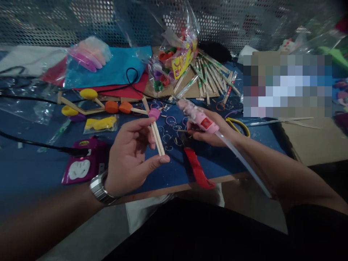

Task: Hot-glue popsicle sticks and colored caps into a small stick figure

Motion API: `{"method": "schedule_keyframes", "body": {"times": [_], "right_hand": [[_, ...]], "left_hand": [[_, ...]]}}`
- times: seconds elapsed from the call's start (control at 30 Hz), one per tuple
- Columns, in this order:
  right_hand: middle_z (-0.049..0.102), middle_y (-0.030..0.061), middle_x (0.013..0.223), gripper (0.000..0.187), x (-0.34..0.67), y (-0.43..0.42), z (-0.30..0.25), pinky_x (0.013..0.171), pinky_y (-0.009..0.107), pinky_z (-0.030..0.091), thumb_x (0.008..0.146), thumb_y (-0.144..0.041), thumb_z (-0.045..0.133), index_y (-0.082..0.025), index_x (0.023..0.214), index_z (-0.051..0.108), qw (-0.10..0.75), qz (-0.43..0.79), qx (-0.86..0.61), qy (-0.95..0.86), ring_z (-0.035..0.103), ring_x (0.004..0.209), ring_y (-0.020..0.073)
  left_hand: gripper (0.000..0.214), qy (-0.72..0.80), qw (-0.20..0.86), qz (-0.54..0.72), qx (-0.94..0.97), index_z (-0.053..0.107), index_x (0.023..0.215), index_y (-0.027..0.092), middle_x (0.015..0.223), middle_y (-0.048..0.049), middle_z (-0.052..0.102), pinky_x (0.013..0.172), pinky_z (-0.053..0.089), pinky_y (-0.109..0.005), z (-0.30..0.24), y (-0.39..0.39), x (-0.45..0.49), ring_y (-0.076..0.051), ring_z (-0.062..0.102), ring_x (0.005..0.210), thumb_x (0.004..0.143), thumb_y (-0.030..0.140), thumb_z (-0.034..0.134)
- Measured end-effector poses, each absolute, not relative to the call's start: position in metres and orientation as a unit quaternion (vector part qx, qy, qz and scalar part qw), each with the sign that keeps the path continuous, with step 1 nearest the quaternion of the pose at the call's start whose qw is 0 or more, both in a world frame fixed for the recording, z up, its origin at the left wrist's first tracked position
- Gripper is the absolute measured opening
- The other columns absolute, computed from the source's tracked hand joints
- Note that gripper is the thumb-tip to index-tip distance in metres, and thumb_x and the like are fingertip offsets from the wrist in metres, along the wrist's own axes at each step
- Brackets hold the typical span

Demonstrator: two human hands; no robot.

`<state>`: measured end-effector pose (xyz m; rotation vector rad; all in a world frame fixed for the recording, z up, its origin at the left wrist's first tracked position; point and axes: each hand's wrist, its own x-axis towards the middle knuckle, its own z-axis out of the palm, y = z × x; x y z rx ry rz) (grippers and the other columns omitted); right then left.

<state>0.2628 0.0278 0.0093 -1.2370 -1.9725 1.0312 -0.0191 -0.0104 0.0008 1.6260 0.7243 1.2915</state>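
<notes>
My left hand (127,156) is closed on a pair of wooden sticks (158,139), gripped between thumb and fingers and tilted. A pink bottle-cap-like piece (154,114) sits around their upper part. My right hand (214,132) is wrapped around a pink hot glue gun (199,117), whose tip points up and left toward the sticks, apart from them. From its back end sticks out a long clear glue stick (241,159). Below the right hand lies a red-handled tool (196,166), its head partly hidden. Joined sticks with orange caps (112,107) lie beyond my left hand.
A purple power socket (81,163) with a black cable stands at left. At the back are a bag of coloured caps (176,61), a pile of wooden sticks (209,76) and blue sheets (127,61). Yellow-handled scissors (239,125) and cardboard (312,141) lie to the right.
</notes>
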Motion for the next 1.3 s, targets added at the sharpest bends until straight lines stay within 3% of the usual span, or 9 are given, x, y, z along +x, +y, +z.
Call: {"method": "schedule_keyframes", "body": {"times": [0.2,0.4,0.57,0.73,0.87,1.13,1.3], "right_hand": [[0.067,-0.0019,0.086,0.025,0.266,0.027,0.011,0.075,0.033,0.054,0.092,-0.035,0.074,-0.026,0.091,0.051,0.317,0.493,-0.423,-0.691,0.065,0.077,0.0158],[0.073,-0.0019,0.101,0.034,0.271,0.029,0.007,0.076,0.031,0.056,0.091,-0.030,0.080,-0.026,0.095,0.046,0.344,0.555,-0.403,-0.642,0.071,0.078,0.0132],[0.073,-0.0041,0.090,0.046,0.264,0.027,0.012,0.057,0.024,0.046,0.081,-0.023,0.086,-0.026,0.091,0.041,0.405,0.611,-0.385,-0.560,0.074,0.069,0.0134],[0.072,-0.0033,0.088,0.049,0.257,0.021,0.017,0.049,0.023,0.039,0.080,-0.030,0.089,-0.026,0.089,0.042,0.409,0.640,-0.370,-0.534,0.073,0.066,0.0131],[0.073,-0.0021,0.090,0.051,0.254,0.017,0.019,0.048,0.023,0.041,0.080,-0.036,0.092,-0.026,0.091,0.043,0.393,0.647,-0.372,-0.537,0.074,0.068,0.0138],[0.072,0.0008,0.105,0.051,0.251,0.009,0.016,0.054,0.029,0.045,0.079,-0.038,0.094,-0.028,0.092,0.046,0.414,0.602,-0.411,-0.546,0.069,0.075,0.0158],[0.065,-0.0050,0.083,0.051,0.249,0.004,0.024,0.070,0.035,0.055,0.079,-0.038,0.096,-0.029,0.103,0.053,0.384,0.553,-0.415,-0.612,0.066,0.076,0.0182]], "left_hand": [[0.078,0.222,0.538,0.458,0.672,0.071,0.143,0.032,0.117,-0.0068,0.064,0.081,0.067,-0.035,-0.002,-0.010,-0.016,-0.020,0.068,0.093,0.074,0.035,0.107],[0.079,0.217,0.526,0.465,0.678,0.071,0.145,0.030,0.133,-0.0076,0.056,0.085,0.067,-0.029,-0.004,-0.009,-0.017,-0.016,0.070,0.096,0.074,0.027,0.106],[0.074,0.250,0.537,0.427,0.683,0.072,0.144,0.031,0.133,-0.0088,0.060,0.093,0.066,-0.032,-0.003,-0.010,-0.016,-0.018,0.069,0.102,0.077,0.028,0.104],[0.069,0.263,0.582,0.351,0.685,0.076,0.139,0.029,0.156,-0.0155,0.059,0.095,0.066,-0.036,-0.003,-0.013,-0.015,-0.022,0.072,0.108,0.076,0.027,0.105],[0.072,0.267,0.631,0.299,0.664,0.076,0.139,0.026,0.142,-0.0149,0.071,0.093,0.065,-0.036,-0.004,-0.014,-0.016,-0.022,0.072,0.104,0.074,0.029,0.106],[0.071,0.243,0.691,0.296,0.613,0.076,0.141,0.024,0.129,-0.0141,0.077,0.091,0.065,-0.038,-0.004,-0.008,-0.014,-0.025,0.074,0.108,0.075,0.026,0.104],[0.068,0.225,0.719,0.321,0.575,0.079,0.138,0.027,0.123,-0.0111,0.078,0.088,0.065,-0.032,0.001,-0.004,-0.013,-0.022,0.075,0.105,0.076,0.024,0.104]]}}
